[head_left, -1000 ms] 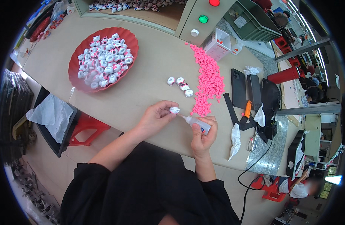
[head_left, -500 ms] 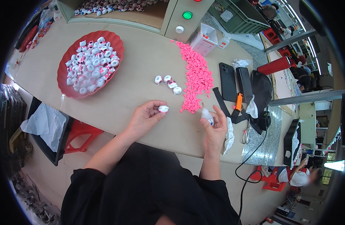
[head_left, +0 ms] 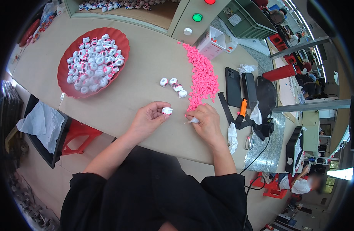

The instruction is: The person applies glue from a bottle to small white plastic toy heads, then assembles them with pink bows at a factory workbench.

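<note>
Between the thumb and fingers of my left hand (head_left: 149,117) is a small white figure piece (head_left: 167,110) with pink on its edge. My right hand (head_left: 206,122) is closed on a small white squeeze bottle (head_left: 194,120), its thin tip pointing left toward the piece but apart from it. The fingers of that hand reach the near end of a long spread of small pink pieces (head_left: 204,77); whether they pinch one cannot be seen. Just beyond my hands lie several similar white figure pieces (head_left: 178,87) in a short row.
At the left a red scalloped bowl (head_left: 124,50) holds many white pieces. On the right are a black phone (head_left: 233,86), a dark case (head_left: 250,90), an orange-handled cutter (head_left: 243,107), scissors (head_left: 249,143) and crumpled tissue (head_left: 232,138). A white box (head_left: 210,43) stands at the back.
My right hand has moved left and turned palm down over the near end of the pink pieces, the bottle now pointing left. My left hand keeps its place with the white figure piece.
</note>
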`<control>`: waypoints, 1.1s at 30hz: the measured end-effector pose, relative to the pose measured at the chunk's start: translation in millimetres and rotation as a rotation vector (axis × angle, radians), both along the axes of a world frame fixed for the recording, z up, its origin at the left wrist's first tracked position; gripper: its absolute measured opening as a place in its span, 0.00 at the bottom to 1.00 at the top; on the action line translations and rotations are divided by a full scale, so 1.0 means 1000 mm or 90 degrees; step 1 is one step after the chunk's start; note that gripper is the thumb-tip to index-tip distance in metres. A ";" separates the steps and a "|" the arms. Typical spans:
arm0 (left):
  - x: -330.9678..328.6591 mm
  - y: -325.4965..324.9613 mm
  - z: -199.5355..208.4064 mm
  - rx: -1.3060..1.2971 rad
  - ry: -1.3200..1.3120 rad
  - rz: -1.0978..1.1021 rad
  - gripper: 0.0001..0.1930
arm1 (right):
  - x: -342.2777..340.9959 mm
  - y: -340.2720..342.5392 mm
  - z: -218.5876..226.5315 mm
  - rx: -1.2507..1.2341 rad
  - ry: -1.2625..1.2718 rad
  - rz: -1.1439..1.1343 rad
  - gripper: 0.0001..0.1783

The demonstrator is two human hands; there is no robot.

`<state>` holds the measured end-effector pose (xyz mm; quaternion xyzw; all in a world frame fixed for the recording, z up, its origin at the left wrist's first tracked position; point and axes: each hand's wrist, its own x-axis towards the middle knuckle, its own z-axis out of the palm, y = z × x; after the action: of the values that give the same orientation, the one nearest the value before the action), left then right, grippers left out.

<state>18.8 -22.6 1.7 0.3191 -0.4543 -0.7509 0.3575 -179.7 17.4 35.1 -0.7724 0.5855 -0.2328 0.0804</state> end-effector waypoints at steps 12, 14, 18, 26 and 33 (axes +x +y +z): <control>-0.002 0.000 -0.001 -0.010 -0.011 -0.015 0.13 | 0.009 0.015 -0.010 -0.004 -0.045 -0.023 0.11; -0.002 0.002 -0.001 -0.010 -0.023 -0.025 0.13 | 0.012 0.020 -0.011 0.044 -0.087 -0.060 0.11; -0.002 0.002 -0.004 -0.034 -0.003 -0.017 0.13 | 0.017 0.021 -0.014 0.017 -0.044 -0.059 0.12; -0.002 0.004 -0.003 -0.030 -0.014 -0.017 0.14 | 0.022 0.022 -0.012 0.035 -0.049 -0.078 0.11; -0.002 0.003 -0.005 -0.031 -0.010 -0.010 0.13 | 0.025 0.019 -0.011 0.063 -0.030 -0.084 0.09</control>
<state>17.3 -19.8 -3.0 0.3122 -0.4778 -0.7401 0.3557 -154.9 36.6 23.9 -0.7214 0.6440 -0.2263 0.1166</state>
